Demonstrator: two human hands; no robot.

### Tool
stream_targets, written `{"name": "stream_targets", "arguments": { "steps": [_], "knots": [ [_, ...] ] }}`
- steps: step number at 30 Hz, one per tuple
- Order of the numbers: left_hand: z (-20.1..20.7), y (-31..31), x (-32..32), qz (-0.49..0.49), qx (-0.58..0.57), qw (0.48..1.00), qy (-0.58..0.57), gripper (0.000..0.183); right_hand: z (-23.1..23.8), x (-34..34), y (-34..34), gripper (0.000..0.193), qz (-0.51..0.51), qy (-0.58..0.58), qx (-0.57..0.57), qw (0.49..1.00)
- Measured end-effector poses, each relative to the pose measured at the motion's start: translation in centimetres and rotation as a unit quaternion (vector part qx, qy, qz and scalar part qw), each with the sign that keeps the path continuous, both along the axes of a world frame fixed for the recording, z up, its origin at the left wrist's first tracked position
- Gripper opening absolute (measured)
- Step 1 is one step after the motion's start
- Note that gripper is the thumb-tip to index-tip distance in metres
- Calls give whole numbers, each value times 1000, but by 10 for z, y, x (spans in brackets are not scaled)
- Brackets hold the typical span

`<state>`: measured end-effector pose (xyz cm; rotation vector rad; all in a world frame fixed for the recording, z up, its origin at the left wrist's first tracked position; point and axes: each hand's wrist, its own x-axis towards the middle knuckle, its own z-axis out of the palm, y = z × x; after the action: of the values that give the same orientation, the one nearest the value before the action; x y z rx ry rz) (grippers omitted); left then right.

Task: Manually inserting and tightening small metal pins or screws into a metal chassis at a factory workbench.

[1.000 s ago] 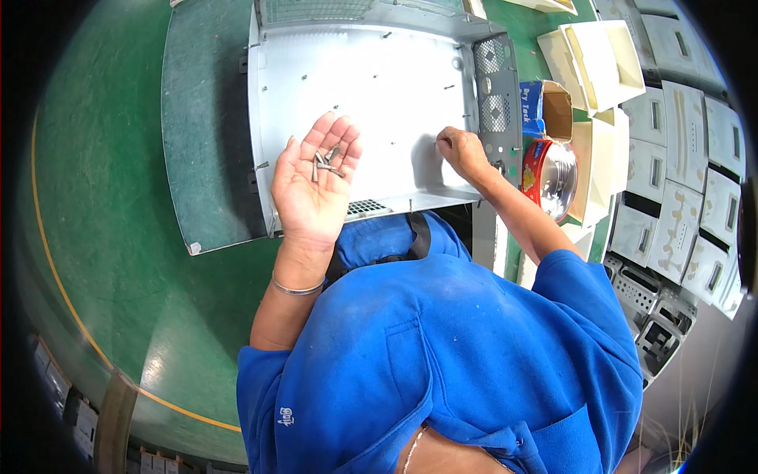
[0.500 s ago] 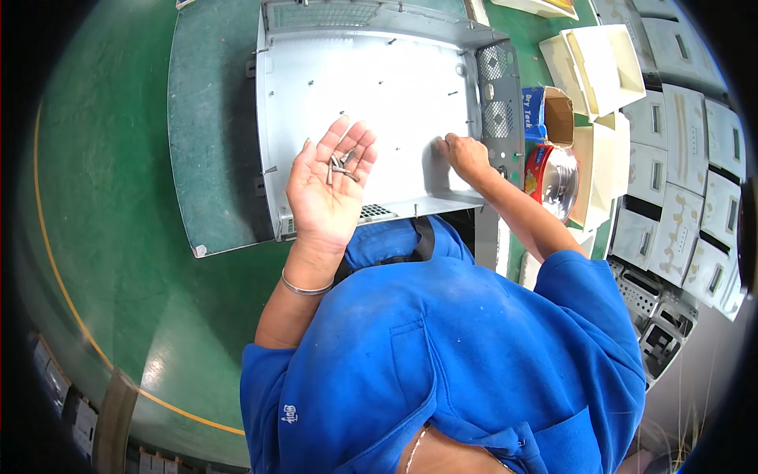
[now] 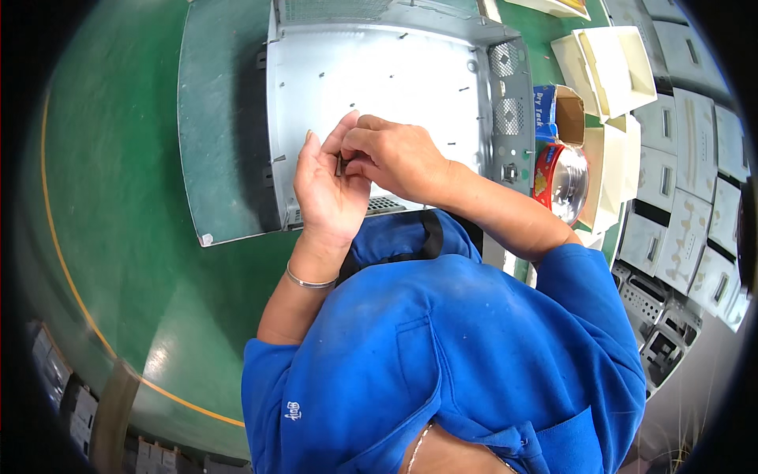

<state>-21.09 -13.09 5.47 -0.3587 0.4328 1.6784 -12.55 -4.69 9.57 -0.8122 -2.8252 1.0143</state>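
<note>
My left hand [image 3: 327,197] is cupped palm up over the near part of an open sheet-metal case [image 3: 430,87]. In its palm lie small metal studs [image 3: 340,166], mostly covered by my other hand. My right hand [image 3: 404,162] reaches across from the right, its fingertips bent together in the left palm among the studs. Whether a stud is between those fingertips is hidden. Thin pins [image 3: 463,89] stand at several places on the bright floor of the case. Its right wall [image 3: 507,95] has round perforated vents.
The case sits on a green-topped table [image 3: 217,158]. To its right are an open cardboard box [image 3: 570,118], a red-labelled clear round tub [image 3: 570,186] and cream plastic bins [image 3: 620,71]. Pale metal panels [image 3: 679,189] are stacked farther right.
My right hand has left the right side of the case floor and come over to my left palm. The left hand stays cupped around the studs. The view has shifted slightly.
</note>
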Motion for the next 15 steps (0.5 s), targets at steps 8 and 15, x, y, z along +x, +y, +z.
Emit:
{"name": "stream_targets", "arguments": {
  "steps": [8, 15],
  "knots": [
    [-11, -13, -1, 6, 23, 1000, -7, 53, -4, -7, -5, 12, 52, -39, 17, 998],
    [7, -14, -7, 50, -17, 998, 39, 50, -4, -1, 10, 8, -63, 147, -312, 937]
  ]
}}
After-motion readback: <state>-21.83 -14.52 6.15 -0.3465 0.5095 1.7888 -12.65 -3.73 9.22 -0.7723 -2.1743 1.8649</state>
